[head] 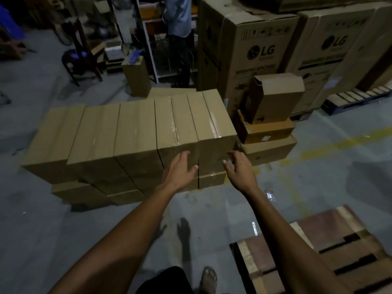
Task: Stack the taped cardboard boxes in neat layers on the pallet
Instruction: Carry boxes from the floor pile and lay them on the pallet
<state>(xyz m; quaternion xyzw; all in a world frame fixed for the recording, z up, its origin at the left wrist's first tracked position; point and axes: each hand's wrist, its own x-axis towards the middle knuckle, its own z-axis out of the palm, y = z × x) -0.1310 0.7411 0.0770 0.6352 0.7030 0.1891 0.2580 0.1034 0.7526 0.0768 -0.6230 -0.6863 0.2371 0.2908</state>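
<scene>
Boxes: taped cardboard boxes point(131, 136) stand in a tight row on the floor, mid-scene, stacked on at least one lower layer; long sides touching, clear tape along the top seams. Close packing probably keeps the row from toppling.
Target box: rightmost box in the row point(214, 122), at the open end. Judged to be the one sought, since it has a free right face to grip.
Left hand: left hand point(180, 168) reaches forward, fingers straight and spread, lying against the near faces around the gap between the last two boxes. Nothing is gripped.
Right hand: right hand point(239, 168) is just right of the target box's near corner, fingers loosely curled and apart, empty. Contact with the cardboard cannot be told. Position suits clamping the box between both palms.
Side pile: open box point(275, 96) rests on flatter cartons, just right of the row.
Large cartons: washing-machine cartons point(252, 45) stand far right.
Pallet: wooden pallet point(326, 240) lies near right, beside the person; visible slats bear no boxes.
Stage (judgement): pick not yet made; stacking apparently at its start.
</scene>
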